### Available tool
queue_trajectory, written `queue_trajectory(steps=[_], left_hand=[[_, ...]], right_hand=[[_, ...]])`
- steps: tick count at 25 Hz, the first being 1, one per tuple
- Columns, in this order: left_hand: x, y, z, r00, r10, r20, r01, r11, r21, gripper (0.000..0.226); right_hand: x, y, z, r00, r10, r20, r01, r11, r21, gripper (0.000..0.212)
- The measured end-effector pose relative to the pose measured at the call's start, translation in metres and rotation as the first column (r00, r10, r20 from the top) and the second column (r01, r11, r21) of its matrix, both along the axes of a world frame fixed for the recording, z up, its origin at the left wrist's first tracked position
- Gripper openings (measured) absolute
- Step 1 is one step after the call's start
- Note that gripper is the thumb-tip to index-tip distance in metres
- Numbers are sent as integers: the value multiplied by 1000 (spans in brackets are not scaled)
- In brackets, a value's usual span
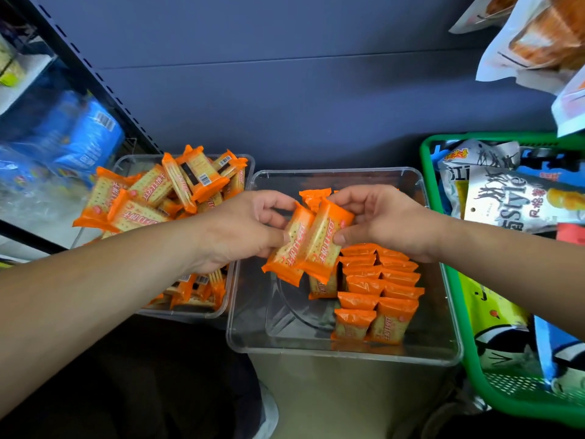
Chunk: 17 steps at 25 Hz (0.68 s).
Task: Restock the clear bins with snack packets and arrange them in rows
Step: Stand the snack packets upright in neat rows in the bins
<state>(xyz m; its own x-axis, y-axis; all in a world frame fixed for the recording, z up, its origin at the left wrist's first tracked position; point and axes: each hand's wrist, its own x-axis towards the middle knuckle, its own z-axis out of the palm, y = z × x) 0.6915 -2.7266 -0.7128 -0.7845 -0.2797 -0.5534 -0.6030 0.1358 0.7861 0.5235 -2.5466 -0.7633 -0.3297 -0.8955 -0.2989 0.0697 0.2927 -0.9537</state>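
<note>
Two orange cracker packets [308, 245] are held side by side above the large clear bin [345, 354]. My left hand [243, 229] pinches the left one, and my right hand [380, 221] grips the right one by its upper end. Behind them a third orange packet end [315, 196] shows between my hands. Inside the bin, two rows of upright orange packets [378, 293] stand along its right side; one more [323, 288] stands just left of them. A second clear bin [243, 163] on the left holds a loose heap of the same packets [164, 191].
A green basket [443, 248] full of mixed snack bags stands to the right of the large bin. White and orange bags [535, 42] hang at the upper right. A dark shelf upright [95, 71] and blue packs [85, 137] are at the left. The wall behind is dark blue.
</note>
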Motion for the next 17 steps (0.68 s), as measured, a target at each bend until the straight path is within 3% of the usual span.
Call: queue_trajectory(steps=[8,13,17], left_hand=[[-4,0,0,998,40,-39,-38,998,51,43],[-3,11,-1,999,-6,-34,6,1000,6,39],[-1,13,-10,999,-51,-20,47,989,-139,32]], right_hand=[[-1,-1,-3,999,-5,-41,4,1000,-18,49],[14,-7,-6,942,59,-331,-60,998,7,59],[22,-8,-6,907,98,-409,-88,995,43,58]])
